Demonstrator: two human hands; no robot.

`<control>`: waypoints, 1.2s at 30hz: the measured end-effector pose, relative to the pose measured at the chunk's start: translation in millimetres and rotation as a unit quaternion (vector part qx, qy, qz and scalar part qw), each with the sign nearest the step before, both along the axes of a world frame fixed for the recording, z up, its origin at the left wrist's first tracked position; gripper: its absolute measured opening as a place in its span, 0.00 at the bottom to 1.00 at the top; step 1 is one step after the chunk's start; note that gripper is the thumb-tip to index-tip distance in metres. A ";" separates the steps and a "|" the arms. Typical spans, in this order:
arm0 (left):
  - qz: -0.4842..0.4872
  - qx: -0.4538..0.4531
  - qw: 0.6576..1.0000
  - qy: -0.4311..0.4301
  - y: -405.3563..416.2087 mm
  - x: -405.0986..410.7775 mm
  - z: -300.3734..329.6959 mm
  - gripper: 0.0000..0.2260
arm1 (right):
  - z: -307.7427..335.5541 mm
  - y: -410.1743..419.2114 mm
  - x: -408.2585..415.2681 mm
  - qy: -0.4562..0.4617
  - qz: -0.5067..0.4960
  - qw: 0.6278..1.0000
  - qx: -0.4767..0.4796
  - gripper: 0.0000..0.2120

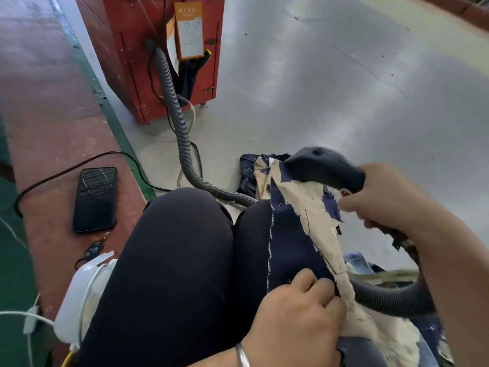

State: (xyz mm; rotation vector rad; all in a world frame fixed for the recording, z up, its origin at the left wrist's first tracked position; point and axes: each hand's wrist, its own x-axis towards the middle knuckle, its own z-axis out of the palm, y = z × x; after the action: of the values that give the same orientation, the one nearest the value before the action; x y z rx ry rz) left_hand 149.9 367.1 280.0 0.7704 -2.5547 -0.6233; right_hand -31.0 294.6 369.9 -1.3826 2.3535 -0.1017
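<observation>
While your left hand (299,313) clenches the cloth (296,234), stretched flat over your right thigh (251,247), your right hand (383,200) grips the suction nozzle (322,168) at its far end, likely so loose threads lift off a taut seam.

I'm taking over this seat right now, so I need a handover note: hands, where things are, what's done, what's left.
Hands: the left hand grips the near end of the garment on the lap. The right hand grips the nozzle, whose head is at the garment's far end.
Things: the garment, navy and beige, lies stretched over the right thigh. The hose runs to the red machine.
Done: cannot tell how much has been cleaned.
Left: loose threads show along the edges, so probably pass the nozzle along them.
</observation>
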 end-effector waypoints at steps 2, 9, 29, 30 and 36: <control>0.003 0.001 1.000 -0.005 0.0 1.0 1.4 0.08 | 10.9 7.1 -13.1 -0.005 -0.014 1.000 -0.028 0.07; -0.004 0.016 1.000 -0.009 -3.4 3.6 3.4 0.10 | 39.2 76.1 -4.0 0.037 0.045 0.998 0.025 0.17; -0.010 0.045 0.999 0.001 0.4 9.4 3.5 0.09 | 29.7 -5.8 -21.4 -0.004 -0.020 0.999 -0.048 0.07; -0.010 0.043 0.999 0.004 0.5 9.4 2.9 0.09 | 36.7 -0.5 -25.4 -0.007 -0.009 0.999 -0.037 0.07; -0.020 0.038 0.999 -0.001 1.3 9.8 -0.1 0.08 | 49.9 30.8 -18.4 0.014 0.077 0.980 0.184 0.09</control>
State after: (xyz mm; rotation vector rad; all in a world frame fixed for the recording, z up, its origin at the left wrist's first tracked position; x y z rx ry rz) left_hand 159.7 368.4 280.0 0.7468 -2.5670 -0.7352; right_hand -49.4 325.4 419.8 -1.3751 2.1375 0.3813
